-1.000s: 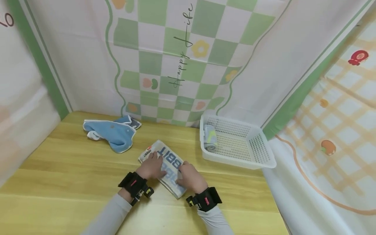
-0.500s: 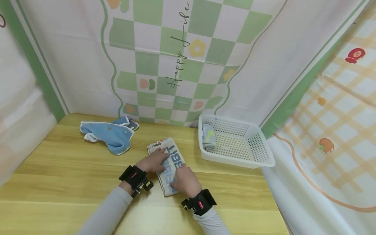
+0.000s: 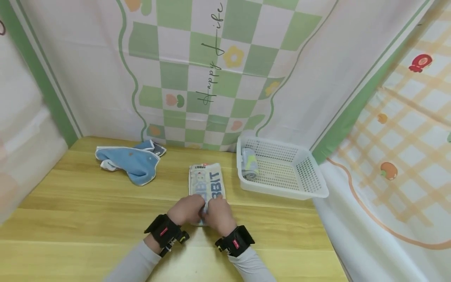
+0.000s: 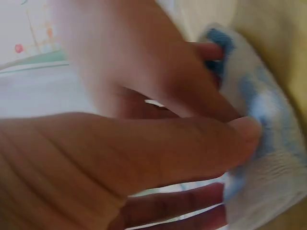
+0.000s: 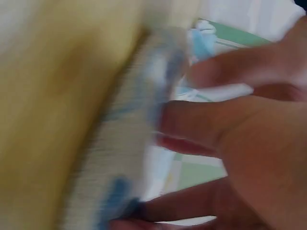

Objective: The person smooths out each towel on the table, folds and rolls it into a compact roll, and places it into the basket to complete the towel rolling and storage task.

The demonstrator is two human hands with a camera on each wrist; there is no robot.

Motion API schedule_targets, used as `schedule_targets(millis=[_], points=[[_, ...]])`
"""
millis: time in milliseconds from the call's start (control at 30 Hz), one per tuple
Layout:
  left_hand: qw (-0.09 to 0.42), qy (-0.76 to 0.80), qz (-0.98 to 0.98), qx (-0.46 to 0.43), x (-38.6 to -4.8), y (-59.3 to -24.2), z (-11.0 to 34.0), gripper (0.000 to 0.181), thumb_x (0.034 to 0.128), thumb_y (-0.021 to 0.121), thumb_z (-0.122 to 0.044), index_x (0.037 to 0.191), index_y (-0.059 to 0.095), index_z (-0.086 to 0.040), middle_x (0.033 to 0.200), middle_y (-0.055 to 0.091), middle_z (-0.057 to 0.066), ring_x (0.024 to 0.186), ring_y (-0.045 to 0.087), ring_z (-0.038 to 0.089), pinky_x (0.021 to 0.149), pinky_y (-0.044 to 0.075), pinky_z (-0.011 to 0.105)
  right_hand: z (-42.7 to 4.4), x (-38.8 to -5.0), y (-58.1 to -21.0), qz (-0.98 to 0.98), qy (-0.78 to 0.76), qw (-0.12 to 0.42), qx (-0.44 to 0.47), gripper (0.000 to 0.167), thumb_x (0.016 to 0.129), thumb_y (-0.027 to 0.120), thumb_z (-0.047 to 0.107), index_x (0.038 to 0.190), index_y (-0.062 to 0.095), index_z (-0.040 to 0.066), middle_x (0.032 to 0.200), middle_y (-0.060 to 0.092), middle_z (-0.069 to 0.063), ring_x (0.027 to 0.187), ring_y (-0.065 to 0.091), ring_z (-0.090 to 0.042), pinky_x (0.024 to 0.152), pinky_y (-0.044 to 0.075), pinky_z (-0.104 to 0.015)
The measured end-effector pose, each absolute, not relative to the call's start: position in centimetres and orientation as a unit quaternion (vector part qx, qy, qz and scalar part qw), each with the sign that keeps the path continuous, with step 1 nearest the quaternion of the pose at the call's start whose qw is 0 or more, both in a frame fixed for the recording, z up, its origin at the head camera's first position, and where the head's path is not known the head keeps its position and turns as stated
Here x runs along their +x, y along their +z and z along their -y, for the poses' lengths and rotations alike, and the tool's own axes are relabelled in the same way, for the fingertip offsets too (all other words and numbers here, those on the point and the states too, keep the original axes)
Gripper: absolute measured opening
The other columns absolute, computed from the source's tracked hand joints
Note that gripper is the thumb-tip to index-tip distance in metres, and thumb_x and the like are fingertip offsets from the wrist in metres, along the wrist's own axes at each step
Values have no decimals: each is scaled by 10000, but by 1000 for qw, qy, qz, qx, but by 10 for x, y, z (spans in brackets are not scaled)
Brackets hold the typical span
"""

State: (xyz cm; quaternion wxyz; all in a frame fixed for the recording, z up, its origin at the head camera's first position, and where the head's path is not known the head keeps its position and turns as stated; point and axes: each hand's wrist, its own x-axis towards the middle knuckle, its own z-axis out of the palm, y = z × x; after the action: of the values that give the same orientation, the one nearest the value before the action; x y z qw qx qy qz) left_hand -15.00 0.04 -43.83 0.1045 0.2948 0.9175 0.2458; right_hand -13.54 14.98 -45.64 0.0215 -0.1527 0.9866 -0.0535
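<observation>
A folded white towel (image 3: 206, 181) with blue "RABBIT" lettering lies lengthwise on the wooden table in the head view. My left hand (image 3: 187, 209) and right hand (image 3: 219, 216) meet at its near end, fingers curled and almost touching each other. In the left wrist view, the left thumb (image 4: 242, 136) presses on the towel (image 4: 268, 191), which bends up under the fingers. From the right wrist, fingers and thumb of the right hand (image 5: 259, 124) pinch the edge of the towel (image 5: 120, 139). The hands hide most of the near edge in the head view.
A white perforated basket (image 3: 282, 191) stands at the back right, with a rolled grey, blue and yellow towel (image 3: 249, 164) along its left side. A crumpled blue cloth (image 3: 132, 161) with white trim lies at the back left. Printed curtains (image 3: 225, 78) hang around the table.
The towel has turned from slanting to nearly straight ahead. My left hand has moved down to the near end beside the right hand, and both now grip there.
</observation>
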Motion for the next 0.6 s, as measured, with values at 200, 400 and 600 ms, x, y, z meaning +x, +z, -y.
schedule_targets(millis=[200,400,600], points=[[108,256,-922,268,-144,-442,1,248,670,714,139,765,591,-54,716,506,11,636,463,166,547,372,280,-164,-124,-431,-964,-118,107,-212,152,709,774,27,715,634,85,661,540,38,597,463,-107,541,418,-246],[116,263,-922,260,-150,-441,4,207,696,699,114,773,604,-53,701,518,22,617,466,173,529,362,289,-160,-113,-435,-963,-34,37,-264,274,571,814,4,733,625,118,677,542,55,637,482,-100,601,436,-237],[89,281,-900,320,-158,-441,6,237,772,726,33,641,592,-112,593,464,-66,529,430,80,482,337,226,-149,-117,-452,-959,62,-41,-273,215,686,797,9,780,626,99,695,576,-3,672,549,-151,632,472,-270]])
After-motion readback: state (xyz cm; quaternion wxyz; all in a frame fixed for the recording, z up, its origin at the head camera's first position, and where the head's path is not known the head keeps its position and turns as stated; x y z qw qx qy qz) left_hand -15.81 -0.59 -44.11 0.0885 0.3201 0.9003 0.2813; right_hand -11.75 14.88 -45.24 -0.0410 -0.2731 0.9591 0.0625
